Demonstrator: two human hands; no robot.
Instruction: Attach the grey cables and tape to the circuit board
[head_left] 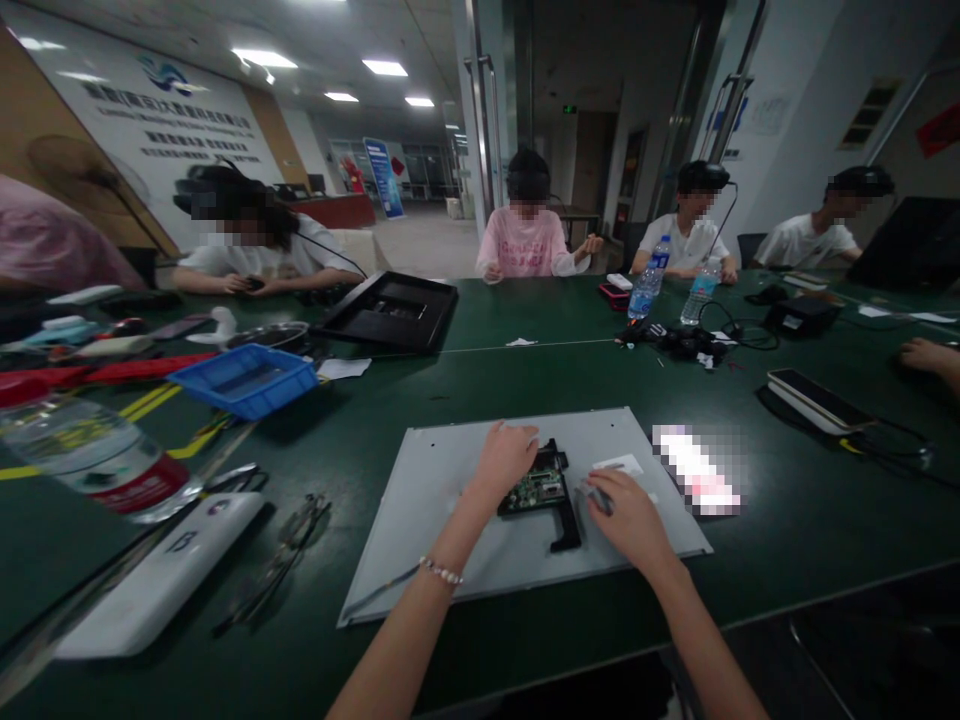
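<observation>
A grey flat panel [420, 500] lies on the table in front of me. On it sits a green circuit board [541, 488] with a black bracket [568, 530] along its right side. My left hand [506, 458] is closed over the board's upper left edge, its fingers bent and partly hidden. To the right of the bracket, my right hand [628, 512] is closed with the fingertips together around a small dark grey thing, too blurred to name. A white label [626, 465] lies on the panel beyond the right hand.
Left on the green table [390, 385] are a blue tray [247, 380], a water bottle [97, 450], a white power bank [165, 570] and eyeglasses [281, 555]. A lit phone [694, 470] lies right of the panel. Farther off are a black frame [394, 312], cables [682, 340] and several seated people.
</observation>
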